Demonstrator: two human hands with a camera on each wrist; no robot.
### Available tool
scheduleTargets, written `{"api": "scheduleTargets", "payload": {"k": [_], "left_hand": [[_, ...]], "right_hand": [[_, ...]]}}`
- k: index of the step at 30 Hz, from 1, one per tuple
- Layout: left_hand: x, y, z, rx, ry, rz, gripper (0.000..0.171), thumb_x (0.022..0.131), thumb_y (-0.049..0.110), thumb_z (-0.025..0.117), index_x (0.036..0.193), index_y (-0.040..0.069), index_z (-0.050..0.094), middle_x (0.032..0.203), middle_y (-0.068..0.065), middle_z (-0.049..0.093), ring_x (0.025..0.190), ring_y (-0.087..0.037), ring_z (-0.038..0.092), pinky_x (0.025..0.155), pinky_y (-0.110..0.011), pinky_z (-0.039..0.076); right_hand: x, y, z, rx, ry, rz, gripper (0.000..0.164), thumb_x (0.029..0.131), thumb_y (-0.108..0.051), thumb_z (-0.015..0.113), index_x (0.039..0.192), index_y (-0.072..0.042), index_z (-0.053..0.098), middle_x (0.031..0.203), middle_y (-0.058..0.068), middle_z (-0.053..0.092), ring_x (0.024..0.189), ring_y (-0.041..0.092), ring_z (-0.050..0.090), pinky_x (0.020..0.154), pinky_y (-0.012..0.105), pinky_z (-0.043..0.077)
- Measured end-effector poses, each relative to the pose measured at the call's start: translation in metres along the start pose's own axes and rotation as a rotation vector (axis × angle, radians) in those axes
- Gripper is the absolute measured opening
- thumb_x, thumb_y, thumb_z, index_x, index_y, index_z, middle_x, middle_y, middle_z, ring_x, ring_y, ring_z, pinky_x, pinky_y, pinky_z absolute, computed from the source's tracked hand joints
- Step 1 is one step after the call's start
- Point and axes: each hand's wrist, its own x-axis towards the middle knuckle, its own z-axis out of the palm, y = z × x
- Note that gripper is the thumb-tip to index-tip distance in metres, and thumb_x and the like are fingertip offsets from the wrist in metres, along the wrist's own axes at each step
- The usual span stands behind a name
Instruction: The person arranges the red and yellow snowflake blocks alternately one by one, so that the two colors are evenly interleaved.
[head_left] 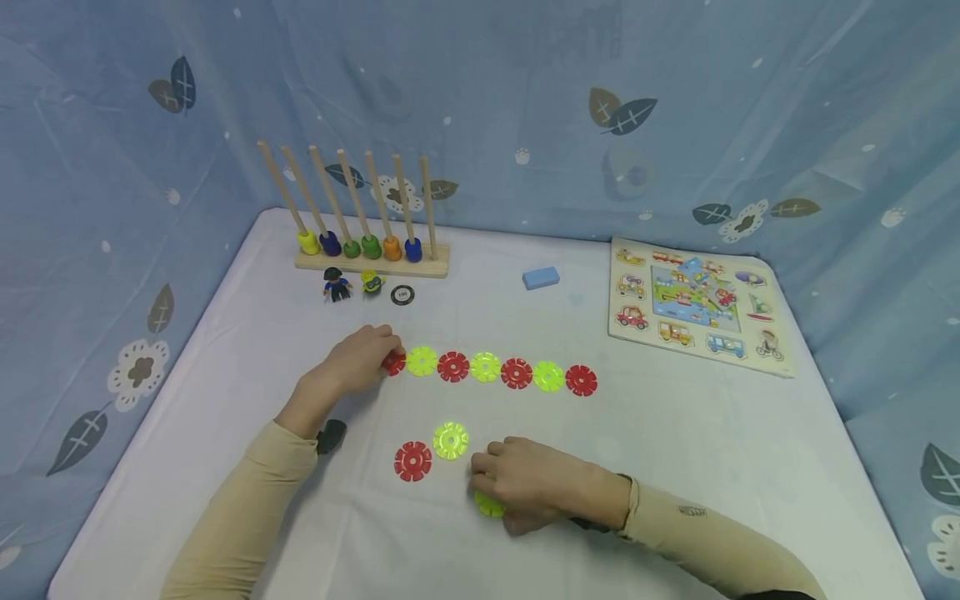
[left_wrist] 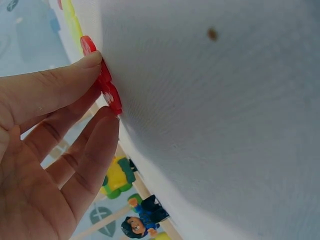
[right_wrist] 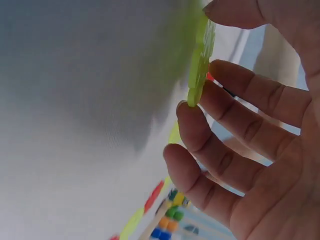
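- Surface (head_left: 675,450): beneath both hands.
- Disc row (head_left: 492,372): extends right from left hand; light touch should keep it straight.
- Left hand (head_left: 358,360): pinching red end disc (left_wrist: 112,96).
- Right hand (head_left: 528,479): pinching yellow-green disc (right_wrist: 199,70); rim grip advisable (thin, probably slippery).

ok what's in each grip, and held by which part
Left grip: a red notched disc, by its rim. Right grip: a yellow-green notched disc, also by its rim.

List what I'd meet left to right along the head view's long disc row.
Left hand, first red disc, first yellow disc, second red disc, second yellow disc, third red disc, third yellow disc, fourth red disc.
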Motion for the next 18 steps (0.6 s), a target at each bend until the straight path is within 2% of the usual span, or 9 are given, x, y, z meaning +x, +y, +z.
{"api": "scheduleTargets", "payload": {"k": [4, 7, 14, 18], "left_hand": [[0.000, -0.001, 0.000, -0.005, 0.002, -0.002, 0.032, 0.082, -0.003, 0.067, 0.112, 0.008, 0.068, 0.110, -0.007, 0.063, 0.106, -0.027, 0.056, 0.096, -0.045, 0.049], [0.000, -0.002, 0.000, -0.004, 0.005, -0.001, 0.032, 0.082, -0.003, 0.067, 0.112, 0.008, 0.068, 0.109, -0.007, 0.063, 0.106, -0.027, 0.056, 0.096, -0.045, 0.049], [-0.001, -0.001, 0.000, -0.008, 0.006, 0.004, 0.031, 0.083, -0.002, 0.067, 0.112, 0.008, 0.068, 0.108, -0.006, 0.063, 0.105, -0.027, 0.057, 0.095, -0.045, 0.050], [-0.001, -0.001, 0.000, -0.006, 0.004, 0.006, 0.031, 0.082, -0.002, 0.068, 0.112, 0.008, 0.068, 0.107, -0.006, 0.063, 0.105, -0.027, 0.057, 0.095, -0.044, 0.050]], "right_hand": [[-0.015, 0.013, -0.003, 0.118, 0.005, 0.114, 0.047, 0.076, -0.039, 0.078, 0.116, -0.021, 0.062, 0.113, -0.007, 0.063, 0.092, 0.009, 0.058, 0.085, 0.023, 0.053], [-0.029, 0.027, -0.002, 0.175, 0.039, 0.201, 0.047, 0.075, -0.036, 0.078, 0.116, -0.018, 0.063, 0.112, -0.004, 0.063, 0.095, 0.012, 0.059, 0.087, 0.027, 0.054], [-0.073, 0.061, 0.011, 0.219, 0.148, 0.406, 0.049, 0.069, -0.030, 0.082, 0.112, -0.012, 0.066, 0.110, 0.002, 0.065, 0.098, 0.018, 0.064, 0.088, 0.036, 0.056], [-0.099, 0.078, 0.018, 0.230, 0.171, 0.547, 0.049, 0.067, -0.027, 0.081, 0.111, -0.011, 0.067, 0.108, 0.003, 0.066, 0.094, 0.019, 0.064, 0.086, 0.039, 0.056]]}}
